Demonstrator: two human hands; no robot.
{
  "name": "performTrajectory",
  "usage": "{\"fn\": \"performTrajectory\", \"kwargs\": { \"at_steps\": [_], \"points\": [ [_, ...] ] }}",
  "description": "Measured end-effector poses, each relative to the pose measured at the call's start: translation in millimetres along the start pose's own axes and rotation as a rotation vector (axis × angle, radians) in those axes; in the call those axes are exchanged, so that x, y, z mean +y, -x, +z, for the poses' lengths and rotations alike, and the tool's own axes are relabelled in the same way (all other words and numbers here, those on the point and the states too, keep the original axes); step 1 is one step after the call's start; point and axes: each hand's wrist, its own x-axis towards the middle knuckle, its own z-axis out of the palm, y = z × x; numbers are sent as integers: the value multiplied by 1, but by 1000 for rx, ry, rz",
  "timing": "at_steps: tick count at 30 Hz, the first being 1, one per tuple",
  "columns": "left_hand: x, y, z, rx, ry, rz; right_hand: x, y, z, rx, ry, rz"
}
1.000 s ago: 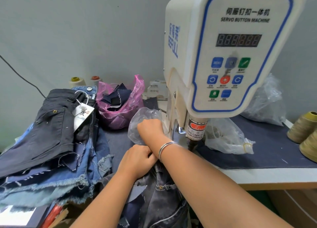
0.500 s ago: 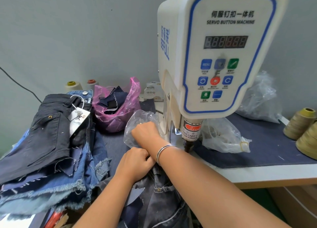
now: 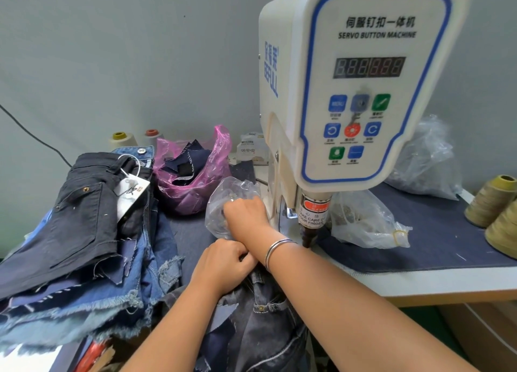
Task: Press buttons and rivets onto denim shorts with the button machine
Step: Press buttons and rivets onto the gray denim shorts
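On the table edge, in front of the white servo button machine [image 3: 361, 86], a pair of dark grey denim shorts [image 3: 260, 324] lies bunched and hangs down toward the person. The left hand [image 3: 223, 262] rests on the top of these shorts with its fingers curled and it grips the fabric near the waistband. The right arm crosses over the left one, and a silver bracelet [image 3: 277, 248] sits on its wrist. The right hand [image 3: 246, 212] reaches into a clear plastic bag [image 3: 223, 201] that stands just left of the machine column; its fingers are hidden behind the back of the hand, so I cannot tell if they pinch something or are loose. The black press head [image 3: 309, 236] of the machine is just to the right of the wrist, above the table.

Left of the hands, a stack of denim shorts [image 3: 75, 248] lies on the table, with a black pair and a white tag on top. Behind it, a pink plastic bag [image 3: 193, 176] holds dark fabric pieces. A second clear bag [image 3: 366, 220] lies right of the press head, and olive thread cones [image 3: 495, 204] stand at the far right.
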Motion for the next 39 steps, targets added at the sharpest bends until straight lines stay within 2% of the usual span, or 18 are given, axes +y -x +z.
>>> {"fn": "performTrajectory", "kwargs": {
  "at_steps": [5,9,14,19,21,25,30,36,39],
  "points": [
    [-2,-1,0,-12,45,-33,-4,27,-17,116,-398,160],
    [-3,-1,1,-33,42,-89,-9,76,-33,265,-736,136],
    [-1,0,0,-8,23,2,13,155,-45,349,-989,240],
    [-2,0,1,6,34,19,79,206,-36,485,-977,455],
    [-2,0,1,6,29,14,106,207,-25,456,-868,529],
    [0,1,0,6,17,11,131,197,-1,220,-559,532],
    [1,0,-1,5,12,4,139,201,13,279,-222,575],
    [0,1,0,6,23,3,145,211,17,313,-126,487],
    [0,1,0,11,25,1,149,214,20,331,-166,488]
  ]
}}
